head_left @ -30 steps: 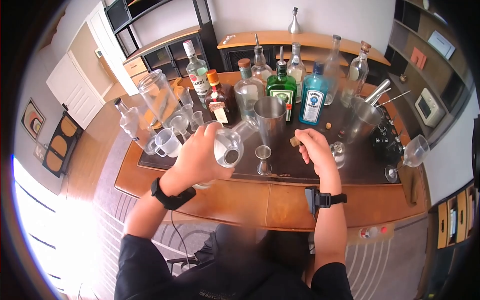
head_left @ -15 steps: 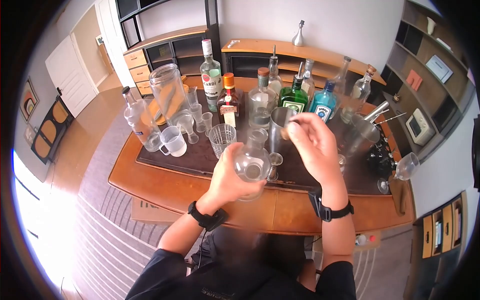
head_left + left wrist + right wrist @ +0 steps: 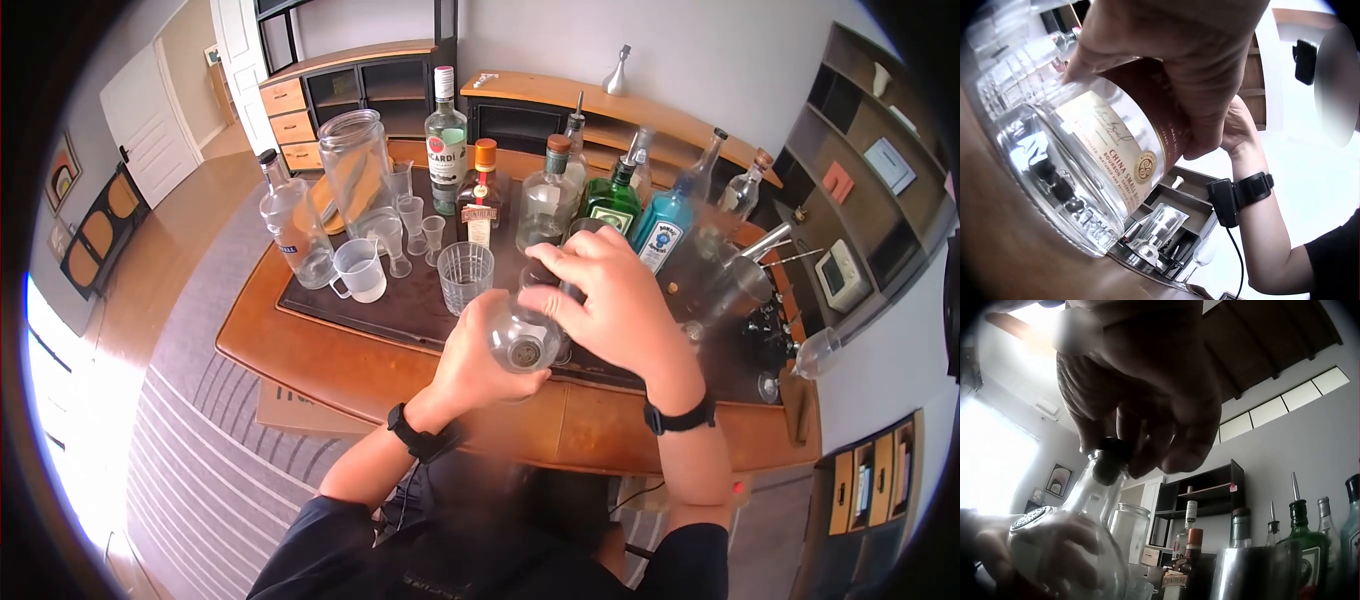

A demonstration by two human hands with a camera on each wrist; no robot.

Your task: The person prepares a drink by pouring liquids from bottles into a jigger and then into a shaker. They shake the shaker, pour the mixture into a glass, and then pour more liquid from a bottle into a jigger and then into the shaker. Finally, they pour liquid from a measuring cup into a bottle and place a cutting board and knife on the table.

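Note:
A clear round-bodied bottle [image 3: 522, 338] is gripped by my left hand [image 3: 468, 358], which wraps its side above the table's front edge. Its cream and dark red label [image 3: 1113, 150] shows in the left wrist view below the left hand [image 3: 1179, 56]. My right hand [image 3: 622, 312] is over the bottle's neck. In the right wrist view the right hand [image 3: 1141, 375] pinches a dark-topped stopper [image 3: 1107, 467], whose lower part sits in the neck of the bottle [image 3: 1079, 550].
A cut glass tumbler [image 3: 466, 278] and plastic measuring cup [image 3: 360, 270] stand left of the bottle. Behind are several bottles, including a green one [image 3: 611, 204] and a blue one [image 3: 661, 232]. A metal shaker [image 3: 1254, 575] is close by; a wine glass [image 3: 818, 354] stands far right.
The bottle has gone from tilted over the shaker to nearer my body, its neck raised. My right hand has brought the stopper from the right to the bottle's mouth.

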